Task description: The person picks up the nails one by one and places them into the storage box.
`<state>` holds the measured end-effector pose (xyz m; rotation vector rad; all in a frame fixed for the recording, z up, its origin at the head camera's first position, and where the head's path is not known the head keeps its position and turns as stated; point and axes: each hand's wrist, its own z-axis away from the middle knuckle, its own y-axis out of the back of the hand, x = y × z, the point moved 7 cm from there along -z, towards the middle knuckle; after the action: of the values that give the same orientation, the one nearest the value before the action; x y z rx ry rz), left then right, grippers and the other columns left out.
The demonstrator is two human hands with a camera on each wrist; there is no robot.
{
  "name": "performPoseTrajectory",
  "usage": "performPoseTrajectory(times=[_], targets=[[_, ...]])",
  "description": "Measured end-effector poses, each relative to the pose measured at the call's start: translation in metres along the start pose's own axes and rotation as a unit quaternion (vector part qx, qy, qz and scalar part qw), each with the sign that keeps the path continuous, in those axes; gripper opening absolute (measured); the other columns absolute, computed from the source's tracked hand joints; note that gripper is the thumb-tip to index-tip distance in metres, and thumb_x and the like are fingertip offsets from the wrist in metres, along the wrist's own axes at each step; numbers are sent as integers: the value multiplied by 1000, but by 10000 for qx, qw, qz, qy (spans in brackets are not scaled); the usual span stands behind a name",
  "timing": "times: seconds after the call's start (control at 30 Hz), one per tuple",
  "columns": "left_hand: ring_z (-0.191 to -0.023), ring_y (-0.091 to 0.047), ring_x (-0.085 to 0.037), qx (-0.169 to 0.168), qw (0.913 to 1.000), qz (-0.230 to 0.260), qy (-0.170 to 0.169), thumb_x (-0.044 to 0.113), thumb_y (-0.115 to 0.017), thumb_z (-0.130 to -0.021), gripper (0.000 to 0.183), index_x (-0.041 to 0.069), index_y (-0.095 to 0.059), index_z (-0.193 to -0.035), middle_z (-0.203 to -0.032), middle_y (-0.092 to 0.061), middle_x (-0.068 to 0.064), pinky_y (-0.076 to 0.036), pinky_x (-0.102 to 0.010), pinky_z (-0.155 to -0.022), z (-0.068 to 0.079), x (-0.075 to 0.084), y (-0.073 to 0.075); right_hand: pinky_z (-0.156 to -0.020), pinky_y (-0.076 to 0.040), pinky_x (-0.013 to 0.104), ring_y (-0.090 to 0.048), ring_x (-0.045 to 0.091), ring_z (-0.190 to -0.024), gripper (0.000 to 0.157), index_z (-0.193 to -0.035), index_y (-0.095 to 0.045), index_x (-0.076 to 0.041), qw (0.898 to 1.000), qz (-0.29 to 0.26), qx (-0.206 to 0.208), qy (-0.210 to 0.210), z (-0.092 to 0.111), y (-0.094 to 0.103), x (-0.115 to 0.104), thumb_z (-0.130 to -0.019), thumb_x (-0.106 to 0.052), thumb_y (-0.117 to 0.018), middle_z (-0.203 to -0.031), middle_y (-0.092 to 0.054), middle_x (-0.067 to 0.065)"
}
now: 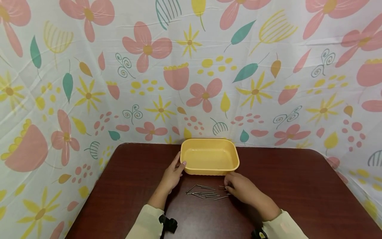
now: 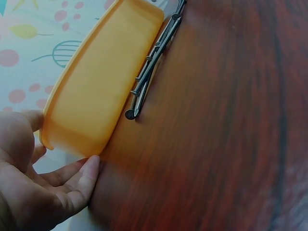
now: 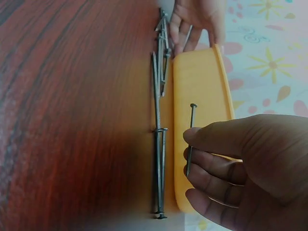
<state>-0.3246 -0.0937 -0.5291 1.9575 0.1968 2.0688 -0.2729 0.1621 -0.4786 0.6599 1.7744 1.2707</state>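
Observation:
A yellow plastic tray (image 1: pixel 209 172) stands near the back of the table, and nothing shows inside it in the head view. My left hand (image 1: pixel 172 175) grips its left end, with the thumb at the rim; in the left wrist view, the fingers (image 2: pixel 86 178) hold the tray's corner. In front of the tray's right corner, my right hand (image 1: pixel 242 189) pinches a metal nail (image 3: pixel 193 115) between thumb and fingers, its flat head sticking out past the thumb. Several loose nails (image 1: pixel 206 194) lie scattered on the table between both hands, in front of the tray.
The dark reddish-brown table (image 1: pixel 298 186) has rounded back corners. Behind it and at the sides hangs a white cloth (image 1: pixel 191 66) printed with flowers and leaves, close to the tray's far side. A black strap mount (image 1: pixel 168 224) sits on the left wrist.

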Motion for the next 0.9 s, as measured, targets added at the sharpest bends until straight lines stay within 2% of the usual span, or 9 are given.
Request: performPoseTrajectory(times=[0.2,0.37,0.47,0.63,0.9], targets=[[-127,-55,-29,20,10000,-10,-61,57,-48,-95,59,54,-19,-147,-149,-42,-14,-54,-40,-92,0,1,0,-62,-39,21,-44,2,-73,20,-79,-56,-23,9999,-8,51,-144,-1,5,-4,-84,-13,-73,-79,-48,-12],[-122,-57,-31,38,10000,-45,-71,56,-49,-96,59,54,-20,-147,-155,-33,-13,-54,-41,-90,1,2,1,-61,-39,19,-44,1,-68,18,-80,-58,-23,9995,-23,204,-251,-5,11,-7,-84,-15,-73,-77,-47,-12],[-115,-61,-31,70,9998,-142,-116,55,-48,-96,59,51,-22,-149,-155,-30,-17,-54,-41,-87,1,3,2,-60,-41,20,-45,1,-68,17,-82,-59,-23,9989,-50,384,-259,-7,15,-9,-85,-15,-73,-76,-48,-13],[-107,-63,-30,94,9993,-283,-224,53,-46,-98,57,46,-25,-150,-150,-34,-22,-54,-41,-85,1,6,2,-62,-43,20,-46,1,-69,14,-84,-61,-23,9967,-51,757,-277,-11,23,-11,-86,-17,-73,-78,-50,-13],[-109,-63,-29,66,9994,-273,-186,54,-47,-97,57,48,-24,-149,-157,-30,-14,-54,-41,-85,0,5,2,-65,-49,22,-55,4,-75,11,-86,-63,-20,9900,-65,1400,-153,-19,35,-14,-85,-15,-74,-82,-55,-9]])
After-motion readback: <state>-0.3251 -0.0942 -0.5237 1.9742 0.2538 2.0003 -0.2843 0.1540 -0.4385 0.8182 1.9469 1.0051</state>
